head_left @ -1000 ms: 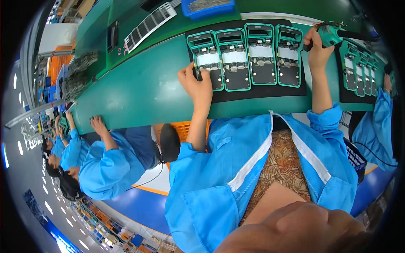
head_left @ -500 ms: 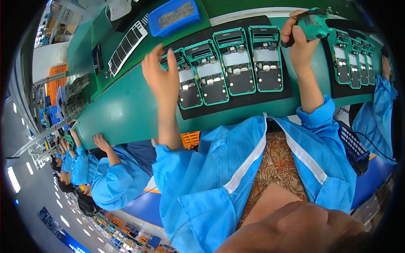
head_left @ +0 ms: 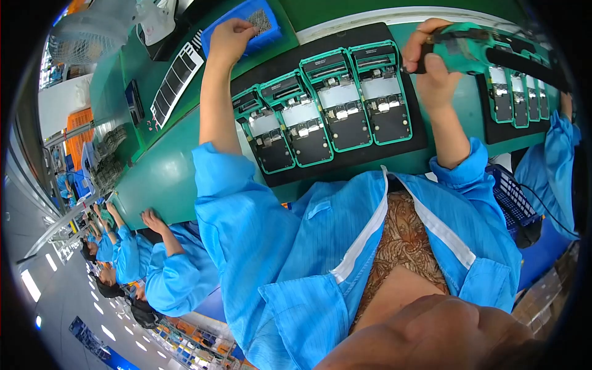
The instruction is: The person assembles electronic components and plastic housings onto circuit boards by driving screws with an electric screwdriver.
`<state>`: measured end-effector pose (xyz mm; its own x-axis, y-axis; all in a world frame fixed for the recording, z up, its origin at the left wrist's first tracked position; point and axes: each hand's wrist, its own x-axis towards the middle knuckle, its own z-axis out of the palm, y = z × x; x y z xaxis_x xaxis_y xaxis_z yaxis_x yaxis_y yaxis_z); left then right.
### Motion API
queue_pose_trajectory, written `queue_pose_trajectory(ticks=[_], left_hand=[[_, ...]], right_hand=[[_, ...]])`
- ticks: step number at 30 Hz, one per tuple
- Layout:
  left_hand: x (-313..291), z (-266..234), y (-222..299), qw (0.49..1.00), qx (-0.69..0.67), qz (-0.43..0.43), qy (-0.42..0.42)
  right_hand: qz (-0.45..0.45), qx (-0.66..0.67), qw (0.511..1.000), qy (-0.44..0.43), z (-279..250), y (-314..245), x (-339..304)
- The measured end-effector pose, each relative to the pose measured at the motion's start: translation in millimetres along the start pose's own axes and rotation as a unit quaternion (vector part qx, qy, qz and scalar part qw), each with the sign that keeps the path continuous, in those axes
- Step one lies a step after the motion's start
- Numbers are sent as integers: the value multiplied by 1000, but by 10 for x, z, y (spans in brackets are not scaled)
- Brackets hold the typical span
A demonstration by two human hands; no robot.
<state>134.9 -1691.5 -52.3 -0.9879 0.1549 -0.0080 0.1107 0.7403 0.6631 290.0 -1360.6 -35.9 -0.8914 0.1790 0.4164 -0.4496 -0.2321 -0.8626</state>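
My left hand reaches over the blue tray. Its fingertips are pinched together beside a heap of small grey metal pieces, probably screws; whatever lies between them is too small to make out. My right hand is wrapped around the dark grip of a green power driver, raised over the right end of the black mat. Its tip is blurred and hard to see. Several green-edged device housings with black panels, white strips and metal fittings lie in a row on the mat between my hands.
A second black mat with similar housings lies to the right, near a person's sleeve. A white-framed strip with dark panels rests on the green bench at left. Co-workers in blue sit farther left.
My left hand has moved from above the leftmost housing up to the blue tray, and its spread fingers have closed. My right hand still holds the driver, slightly lower and tilted.
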Motion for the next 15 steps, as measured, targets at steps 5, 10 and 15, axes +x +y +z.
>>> queue_pose_trajectory(ticks=[5,10,15], left_hand=[[-21,25,-25,999,6,10,50],[-52,30,15,995,45,-6,85],[-51,52,-50,990,3,26,142]], right_hand=[[-87,44,995,-39,-105,-77,75],[-109,37,993,-36,-79,-129,67],[-109,33,993,-43,-51,-162,42]])
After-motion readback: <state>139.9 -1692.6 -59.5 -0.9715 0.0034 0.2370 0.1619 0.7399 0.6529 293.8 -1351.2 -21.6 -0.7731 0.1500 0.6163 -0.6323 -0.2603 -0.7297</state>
